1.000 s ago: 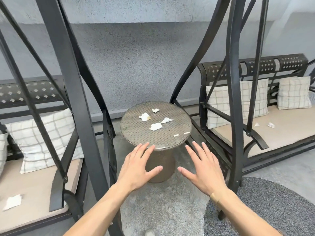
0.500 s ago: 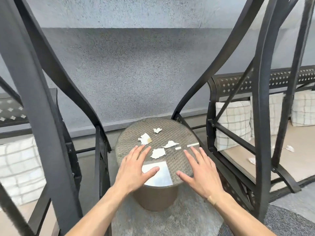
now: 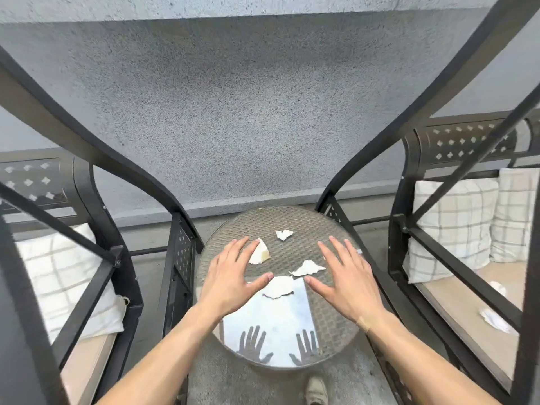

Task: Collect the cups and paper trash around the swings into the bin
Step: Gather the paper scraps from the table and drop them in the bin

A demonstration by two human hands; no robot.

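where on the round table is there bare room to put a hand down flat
Free: the near part of the round table, between both wrists, and its far rim beyond the far scrap. Crowded: the middle, where three paper scraps lie between the left hand and the right hand.

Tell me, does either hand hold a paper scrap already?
No, the left hand and right hand are both spread flat, holding nothing.

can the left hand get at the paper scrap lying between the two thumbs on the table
Probably yes. The left hand is spread open above the round table, its thumb tip right beside the torn paper scrap. Nothing lies between them, and the scrap sits flat on the glass top.
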